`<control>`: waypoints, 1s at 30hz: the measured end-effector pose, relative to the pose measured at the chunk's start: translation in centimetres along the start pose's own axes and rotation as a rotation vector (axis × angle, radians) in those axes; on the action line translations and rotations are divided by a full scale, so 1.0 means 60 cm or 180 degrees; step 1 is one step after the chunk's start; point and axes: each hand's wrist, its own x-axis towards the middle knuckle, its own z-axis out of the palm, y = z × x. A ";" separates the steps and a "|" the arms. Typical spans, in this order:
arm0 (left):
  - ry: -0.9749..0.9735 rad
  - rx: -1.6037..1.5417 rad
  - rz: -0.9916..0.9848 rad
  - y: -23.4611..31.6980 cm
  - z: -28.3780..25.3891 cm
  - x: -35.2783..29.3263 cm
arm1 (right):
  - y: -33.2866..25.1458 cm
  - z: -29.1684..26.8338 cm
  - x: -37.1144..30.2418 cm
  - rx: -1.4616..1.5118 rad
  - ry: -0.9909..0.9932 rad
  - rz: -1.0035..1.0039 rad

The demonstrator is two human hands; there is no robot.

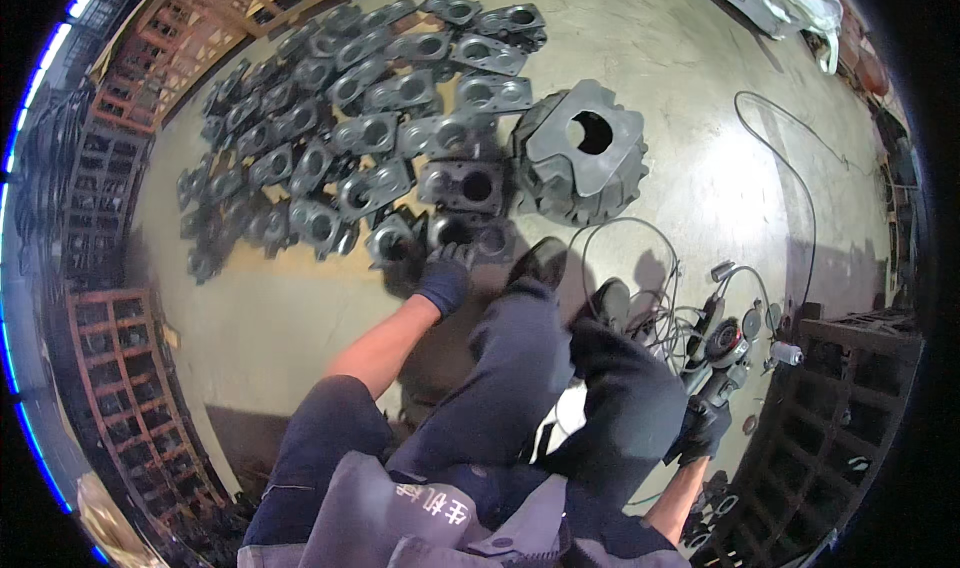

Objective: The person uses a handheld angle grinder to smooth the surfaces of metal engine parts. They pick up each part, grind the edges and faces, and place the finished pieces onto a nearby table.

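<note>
My left hand, in a dark glove, reaches to the near edge of a spread of dark metal castings. Its fingers curl on the rim of one metal casting, a flat plate with round openings. Beside that hand lies another casting. At the right, my gloved right hand is closed around the rear of an angle grinder, partly hidden by the hand. A round dark disc shows by the grinder, among tangled cables.
A large tyre lies ahead, with a holed dark plate on top. Rusty crates stand at the left, a dark crate at the right. A cable crosses the floor. White sacks lie far right.
</note>
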 end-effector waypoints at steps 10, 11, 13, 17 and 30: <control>-0.0513 0.0380 0.0160 -0.001 0.041 0.086 | 0.041 0.155 0.215 0.0268 -0.0500 -0.0102; -0.0564 0.0242 0.0188 -0.001 0.028 0.093 | 0.055 0.165 0.231 0.0549 -0.0549 -0.0045; -0.0735 -0.0019 0.0210 0.008 -0.044 0.089 | 0.000 0.202 0.237 0.0152 -0.0611 -0.0225; -0.0549 -0.0850 -0.0067 0.036 -0.136 0.130 | -0.058 0.226 0.233 0.0103 -0.0655 -0.0190; 0.0101 -0.3389 -0.0554 0.160 -0.356 0.422 | -0.092 0.253 0.228 0.0667 -0.0816 -0.0031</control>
